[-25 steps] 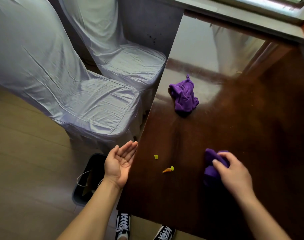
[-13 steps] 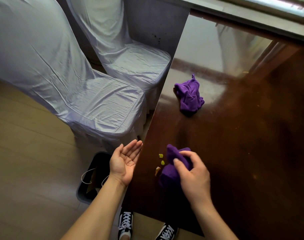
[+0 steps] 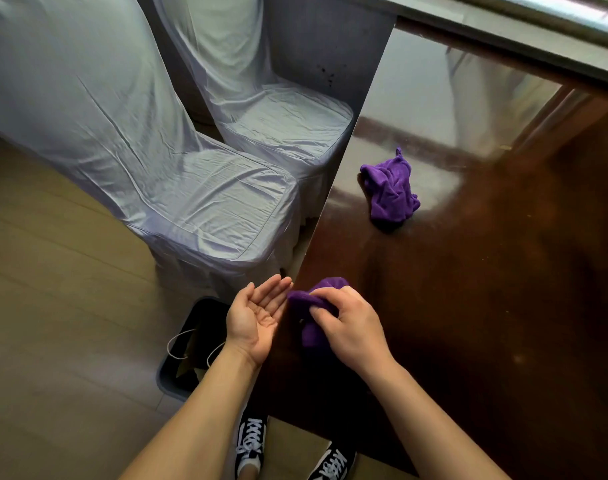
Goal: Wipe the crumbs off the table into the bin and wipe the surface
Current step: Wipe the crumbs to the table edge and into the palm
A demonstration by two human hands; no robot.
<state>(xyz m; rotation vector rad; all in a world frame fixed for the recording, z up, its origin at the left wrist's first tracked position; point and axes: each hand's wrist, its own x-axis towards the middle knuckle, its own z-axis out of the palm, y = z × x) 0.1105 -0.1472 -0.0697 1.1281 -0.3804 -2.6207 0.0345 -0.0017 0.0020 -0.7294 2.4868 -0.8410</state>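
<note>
I look down on a glossy dark-brown tabletop (image 3: pixel 469 289) that catches window light, with a pale wood floor (image 3: pixel 53 306) beside it. Two cloth-covered chairs (image 3: pixel 219 209) stand at its left edge. There are two purple cloths. The spare cloth (image 3: pixel 391 192) lies crumpled mid-table, and the right hand (image 3: pixel 351 327) grips the wiping cloth (image 3: pixel 307 332) at the near edge. The left hand (image 3: pixel 257 317) is spread palm-up just beside that edge, above one dark bin (image 3: pixel 167 379).

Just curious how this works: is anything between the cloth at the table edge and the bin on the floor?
Yes: the open left hand, palm up, sits at the table edge beside the cloth that the right hand grips, above the bin. No crumbs show.
</note>
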